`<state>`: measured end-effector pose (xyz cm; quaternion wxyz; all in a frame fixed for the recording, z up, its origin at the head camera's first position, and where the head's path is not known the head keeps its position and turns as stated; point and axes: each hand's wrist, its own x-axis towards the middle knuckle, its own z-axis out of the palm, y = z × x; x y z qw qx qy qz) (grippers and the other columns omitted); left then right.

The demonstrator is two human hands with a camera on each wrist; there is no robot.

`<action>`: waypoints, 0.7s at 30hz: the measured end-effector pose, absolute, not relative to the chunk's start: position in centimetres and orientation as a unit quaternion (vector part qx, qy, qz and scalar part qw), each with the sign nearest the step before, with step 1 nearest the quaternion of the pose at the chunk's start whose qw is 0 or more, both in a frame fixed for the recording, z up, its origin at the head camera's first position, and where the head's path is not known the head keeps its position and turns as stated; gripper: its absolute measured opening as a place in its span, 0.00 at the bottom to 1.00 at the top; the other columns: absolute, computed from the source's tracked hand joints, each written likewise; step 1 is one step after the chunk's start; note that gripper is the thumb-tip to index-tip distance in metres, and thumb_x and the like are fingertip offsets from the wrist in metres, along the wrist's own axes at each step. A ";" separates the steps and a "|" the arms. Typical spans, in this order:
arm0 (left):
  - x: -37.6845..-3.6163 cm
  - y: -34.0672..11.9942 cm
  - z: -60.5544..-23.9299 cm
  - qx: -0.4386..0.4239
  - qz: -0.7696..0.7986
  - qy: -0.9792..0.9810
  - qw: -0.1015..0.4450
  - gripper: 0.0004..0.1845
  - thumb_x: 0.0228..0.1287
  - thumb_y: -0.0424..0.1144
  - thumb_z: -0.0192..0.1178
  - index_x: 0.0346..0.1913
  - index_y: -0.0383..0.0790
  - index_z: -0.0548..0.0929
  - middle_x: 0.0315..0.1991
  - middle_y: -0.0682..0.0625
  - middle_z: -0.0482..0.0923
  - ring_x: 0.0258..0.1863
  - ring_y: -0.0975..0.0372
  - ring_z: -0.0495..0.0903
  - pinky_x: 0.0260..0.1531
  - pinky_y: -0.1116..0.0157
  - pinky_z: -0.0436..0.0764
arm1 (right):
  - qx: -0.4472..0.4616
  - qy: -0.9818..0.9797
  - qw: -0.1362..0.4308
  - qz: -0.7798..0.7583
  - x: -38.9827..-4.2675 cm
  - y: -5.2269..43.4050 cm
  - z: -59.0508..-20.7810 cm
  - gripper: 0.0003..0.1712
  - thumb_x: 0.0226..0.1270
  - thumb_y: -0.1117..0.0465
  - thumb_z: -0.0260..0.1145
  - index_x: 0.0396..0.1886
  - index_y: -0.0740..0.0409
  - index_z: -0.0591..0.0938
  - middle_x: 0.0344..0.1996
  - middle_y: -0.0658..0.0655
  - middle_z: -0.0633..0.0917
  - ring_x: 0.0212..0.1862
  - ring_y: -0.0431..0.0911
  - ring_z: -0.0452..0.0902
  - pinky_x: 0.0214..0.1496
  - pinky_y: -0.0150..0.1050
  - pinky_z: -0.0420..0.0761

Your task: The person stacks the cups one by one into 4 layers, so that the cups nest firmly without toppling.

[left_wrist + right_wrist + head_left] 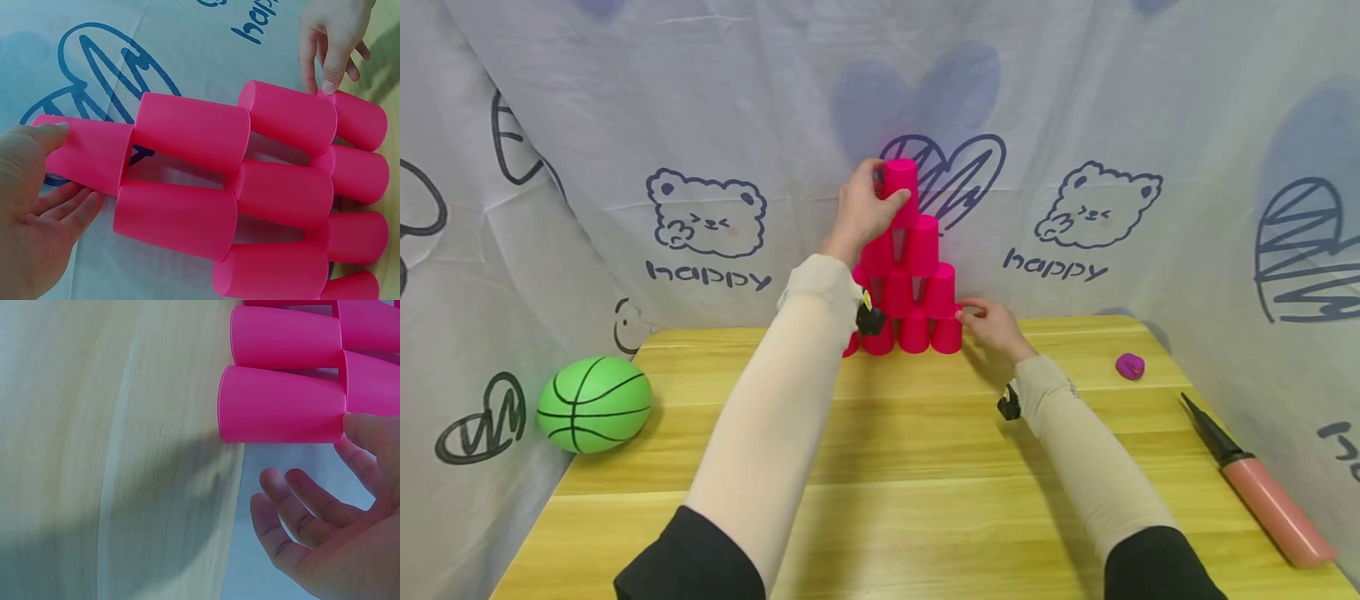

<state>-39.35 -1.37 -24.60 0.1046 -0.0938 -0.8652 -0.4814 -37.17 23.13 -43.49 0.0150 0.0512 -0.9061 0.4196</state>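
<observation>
Bright pink plastic cups stand upside down in a pyramid against the back curtain. At its peak, the top cup [902, 177] is held by my left hand [863, 208], thumb on the near side and fingers round the far side. In the left wrist view this top cup [94, 150] rests across two cups below it. My right hand [996, 327] is at the right end of the bottom row. Its thumb and index fingertips touch the upper edge of the bottom right cup [281, 406], while the other fingers are spread loosely beside it. My left forearm hides part of the pyramid's left side.
A green ball [595, 405] with black lines sits at the table's left edge. On the right lie a small purple object [1130, 366] and a pink hand pump [1273, 508] with a black nozzle. A printed curtain [805, 108] hangs behind the wooden table [925, 500].
</observation>
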 end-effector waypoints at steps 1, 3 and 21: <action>-39.3 -1.4 -24.6 -0.091 -0.482 -0.866 0.102 0.36 0.75 0.45 0.65 0.79 0.47 0.63 0.67 0.44 0.77 0.63 0.54 0.79 0.62 0.59 0.85 | 0.051 -0.906 0.014 0.419 -37.2 23.1 -43.4 0.27 0.81 0.57 0.60 0.73 0.64 0.76 0.64 0.73 0.82 0.62 0.65 0.83 0.54 0.50 0.89; -39.3 -1.5 -24.6 -0.087 -0.481 -0.867 0.097 0.37 0.75 0.45 0.65 0.80 0.48 0.62 0.67 0.44 0.77 0.63 0.55 0.79 0.62 0.59 0.85 | 0.050 -0.908 0.011 0.416 -37.1 23.0 -43.3 0.27 0.81 0.57 0.59 0.73 0.64 0.75 0.63 0.73 0.82 0.61 0.65 0.83 0.55 0.51 0.88; -39.3 -4.7 -25.0 -0.127 -0.484 -0.858 0.118 0.37 0.75 0.55 0.61 0.80 0.49 0.64 0.70 0.42 0.76 0.70 0.53 0.75 0.69 0.55 0.79 | 0.064 -0.913 0.026 0.403 -37.3 24.0 -43.2 0.30 0.81 0.53 0.60 0.76 0.62 0.73 0.65 0.75 0.81 0.66 0.66 0.79 0.68 0.59 0.80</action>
